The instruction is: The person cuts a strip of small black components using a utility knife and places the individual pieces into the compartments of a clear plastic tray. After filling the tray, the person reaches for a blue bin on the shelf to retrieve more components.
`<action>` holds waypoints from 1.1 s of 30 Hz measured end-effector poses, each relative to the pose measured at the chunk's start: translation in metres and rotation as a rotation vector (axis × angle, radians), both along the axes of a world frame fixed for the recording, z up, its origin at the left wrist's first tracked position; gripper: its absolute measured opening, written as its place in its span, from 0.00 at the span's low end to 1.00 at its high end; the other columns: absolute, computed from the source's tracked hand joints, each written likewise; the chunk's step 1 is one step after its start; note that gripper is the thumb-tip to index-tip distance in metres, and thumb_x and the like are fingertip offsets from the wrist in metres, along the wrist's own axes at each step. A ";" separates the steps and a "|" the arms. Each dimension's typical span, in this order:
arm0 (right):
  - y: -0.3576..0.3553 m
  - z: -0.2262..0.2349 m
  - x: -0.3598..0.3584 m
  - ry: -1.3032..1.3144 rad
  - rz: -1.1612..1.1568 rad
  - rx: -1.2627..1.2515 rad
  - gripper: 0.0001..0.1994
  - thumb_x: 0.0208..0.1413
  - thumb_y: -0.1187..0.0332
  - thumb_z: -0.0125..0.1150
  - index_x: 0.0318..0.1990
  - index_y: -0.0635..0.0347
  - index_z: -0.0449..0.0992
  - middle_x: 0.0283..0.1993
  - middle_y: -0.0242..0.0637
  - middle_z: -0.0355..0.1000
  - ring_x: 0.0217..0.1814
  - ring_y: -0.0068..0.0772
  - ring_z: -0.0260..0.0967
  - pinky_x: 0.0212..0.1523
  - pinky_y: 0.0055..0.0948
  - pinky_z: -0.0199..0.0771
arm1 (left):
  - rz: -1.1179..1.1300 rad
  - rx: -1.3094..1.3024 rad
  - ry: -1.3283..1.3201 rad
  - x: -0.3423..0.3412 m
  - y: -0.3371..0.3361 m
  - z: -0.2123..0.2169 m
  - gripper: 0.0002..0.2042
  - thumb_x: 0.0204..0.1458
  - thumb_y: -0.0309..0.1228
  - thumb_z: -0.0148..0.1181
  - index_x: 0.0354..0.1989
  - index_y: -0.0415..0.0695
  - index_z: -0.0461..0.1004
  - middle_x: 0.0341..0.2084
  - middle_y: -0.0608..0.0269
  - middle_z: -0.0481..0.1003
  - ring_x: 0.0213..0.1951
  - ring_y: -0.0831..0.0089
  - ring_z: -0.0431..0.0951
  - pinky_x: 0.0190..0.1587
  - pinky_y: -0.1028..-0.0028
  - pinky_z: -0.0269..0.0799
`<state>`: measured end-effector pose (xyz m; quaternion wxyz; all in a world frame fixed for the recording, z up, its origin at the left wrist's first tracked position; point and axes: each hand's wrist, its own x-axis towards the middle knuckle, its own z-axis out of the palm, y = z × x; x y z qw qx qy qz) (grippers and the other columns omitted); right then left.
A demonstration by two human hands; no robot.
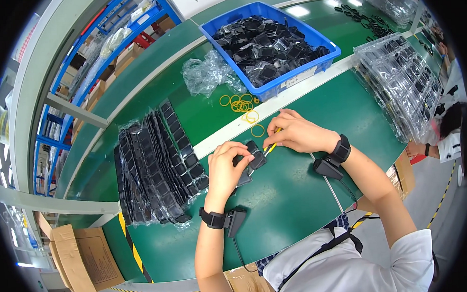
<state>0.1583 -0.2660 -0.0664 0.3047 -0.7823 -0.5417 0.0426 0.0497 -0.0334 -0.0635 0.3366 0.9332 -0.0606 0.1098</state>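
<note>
Head view: left hand (228, 164) curled around a small stack of black bagged parts (252, 158), fingers closed over its near edge, thumb on top. Stack sits low over the green table (292, 195), right between the two hands. Right hand (295, 133) pinched shut on a yellow rubber band (272, 144), pulling it toward the stack's far corner; band looks stretched, though how far around the stack it runs I cannot tell.

Handling, as judged: parts look light, flat and rigid, but each in a slick clear bag, so the stack likely slides and fans out if held loosely. Best hold is across the flat faces, squeezing top and bottom together, as the left hand does. Band is soft and springy; a pinch near the stack's corner gives control, and it may snap off a slippery edge.

Beyond the right hand, loose bands (242, 104) lie scattered, then a blue bin (313, 66) of the same parts. Left of the left hand, rows of parts (157, 164) lie in order.
</note>
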 end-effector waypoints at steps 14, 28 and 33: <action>-0.024 0.017 0.020 0.025 0.040 -0.061 0.15 0.52 0.73 0.64 0.47 0.44 0.81 0.42 0.28 0.68 0.50 0.32 0.67 0.64 0.44 0.59 | 0.001 -0.099 0.059 -0.007 0.022 0.010 0.05 0.46 0.28 0.69 0.30 0.44 0.79 0.39 0.61 0.78 0.45 0.63 0.76 0.49 0.65 0.66; -0.006 0.007 0.003 -0.060 -0.098 -0.029 0.15 0.51 0.70 0.64 0.47 0.47 0.80 0.41 0.30 0.69 0.50 0.34 0.67 0.57 0.35 0.62 | -0.078 0.356 -0.009 -0.018 -0.003 0.038 0.12 0.37 0.36 0.74 0.33 0.52 0.83 0.47 0.71 0.72 0.54 0.67 0.67 0.54 0.63 0.55; -0.005 0.007 0.005 -0.059 -0.057 -0.035 0.15 0.49 0.71 0.65 0.46 0.45 0.81 0.41 0.29 0.69 0.49 0.34 0.67 0.58 0.37 0.62 | -0.113 0.361 -0.056 -0.013 -0.001 0.036 0.12 0.39 0.36 0.73 0.35 0.52 0.84 0.47 0.72 0.73 0.55 0.67 0.66 0.55 0.63 0.53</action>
